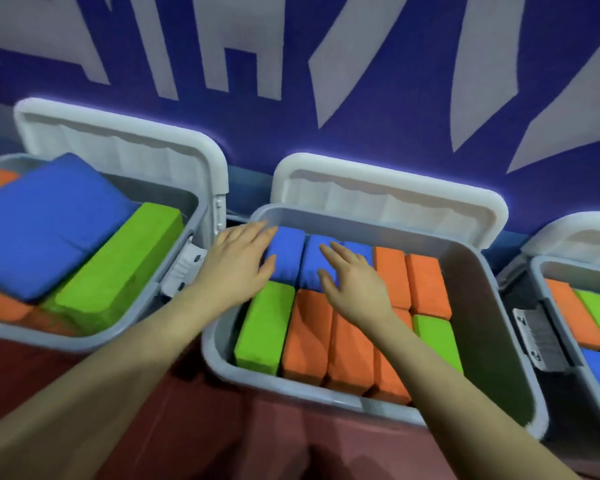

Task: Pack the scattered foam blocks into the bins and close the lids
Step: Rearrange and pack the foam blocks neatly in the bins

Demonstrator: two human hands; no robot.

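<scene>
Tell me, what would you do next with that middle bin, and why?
Probably reach for the raised white lid and swing it down. Both hands, left hand and right hand, lie flat on the blue blocks, and the middle bin looks packed.

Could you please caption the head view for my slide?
Both hands, left and right, press blue foam blocks in the open middle bin.

The place looked like a play or activity hall rather than a home. A blue wall (378,109) behind the work carried huge pale block letters (229,46), the sort painted in gyms or children's play centres. The floor (222,427) was a reddish mat-like surface. Three grey plastic storage bins (506,306) with white hinged lids (388,188) stood in a row against the wall, packed with bright foam blocks (309,337).
</scene>
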